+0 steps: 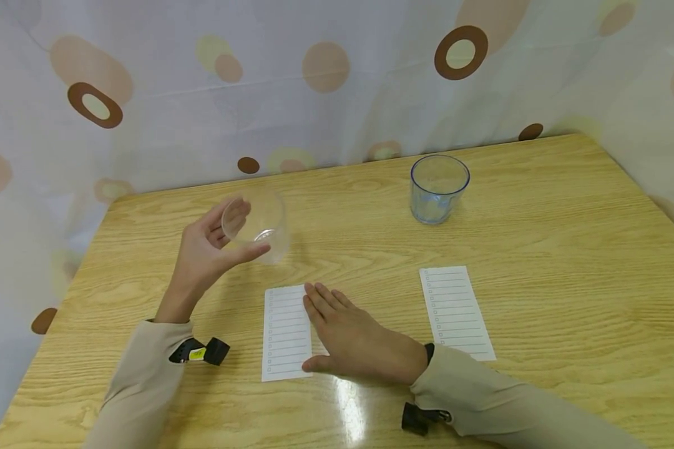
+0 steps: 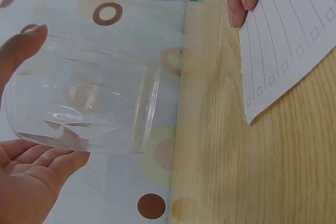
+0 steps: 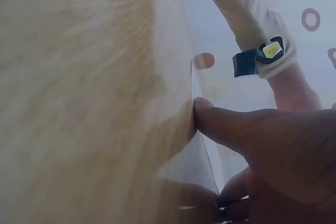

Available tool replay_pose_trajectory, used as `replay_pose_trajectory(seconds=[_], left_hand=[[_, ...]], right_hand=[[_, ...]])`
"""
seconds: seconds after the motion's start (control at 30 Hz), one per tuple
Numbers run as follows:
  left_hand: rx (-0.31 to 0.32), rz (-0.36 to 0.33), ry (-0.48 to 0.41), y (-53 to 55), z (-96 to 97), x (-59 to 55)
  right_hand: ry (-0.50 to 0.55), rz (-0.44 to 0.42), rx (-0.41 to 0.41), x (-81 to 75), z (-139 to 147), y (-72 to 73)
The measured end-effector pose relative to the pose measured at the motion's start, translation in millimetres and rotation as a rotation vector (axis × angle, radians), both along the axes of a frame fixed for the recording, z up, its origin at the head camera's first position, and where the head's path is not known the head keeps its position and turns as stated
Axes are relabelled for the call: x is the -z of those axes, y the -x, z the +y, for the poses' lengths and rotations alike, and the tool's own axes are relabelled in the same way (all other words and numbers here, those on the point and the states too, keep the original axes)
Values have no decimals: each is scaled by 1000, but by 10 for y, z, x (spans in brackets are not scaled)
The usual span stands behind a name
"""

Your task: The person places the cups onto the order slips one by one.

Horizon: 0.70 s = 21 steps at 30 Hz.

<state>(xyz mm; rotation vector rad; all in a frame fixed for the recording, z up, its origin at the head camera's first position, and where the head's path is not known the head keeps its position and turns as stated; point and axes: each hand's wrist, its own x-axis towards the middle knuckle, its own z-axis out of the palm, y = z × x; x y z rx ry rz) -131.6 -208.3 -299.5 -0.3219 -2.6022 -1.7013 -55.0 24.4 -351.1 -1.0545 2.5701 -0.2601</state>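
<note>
My left hand [image 1: 205,252] holds a clear cup [image 1: 275,234] between its thumb and fingers at the left of the table. In the left wrist view, the clear cup [image 2: 105,103] looks raised off the wood, its thick base toward the tabletop. Lower and to the right, my right hand [image 1: 354,340] lies with fingers straight, touching the right edge of a ruled paper slip [image 1: 283,337] with small boxes down its left side. The right wrist view shows the thumb [image 3: 210,116] at that slip's edge. The slip's right border is partly hidden by this hand.
A blue-rimmed glass [image 1: 435,206] stands upright near the back of the wooden table [image 1: 567,249]. A second ruled slip [image 1: 457,312] lies to the right, partly behind the right sleeve. A patterned curtain [image 1: 371,93] hangs along the table's far edge.
</note>
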Motion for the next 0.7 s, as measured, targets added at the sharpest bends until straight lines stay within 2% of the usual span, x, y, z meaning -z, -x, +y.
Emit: replay_pose_trajectory(seconds=[0.37, 0.5, 0.7], left_hand=[[57, 16, -14, -218, 24, -34], [81, 12, -30, -275, 27, -29], [96, 12, -2, -347, 12, -20]], right_hand=[[2, 3, 6, 7, 1, -4], [13, -7, 10, 9, 0, -4], [7, -6, 12, 15, -3, 0]])
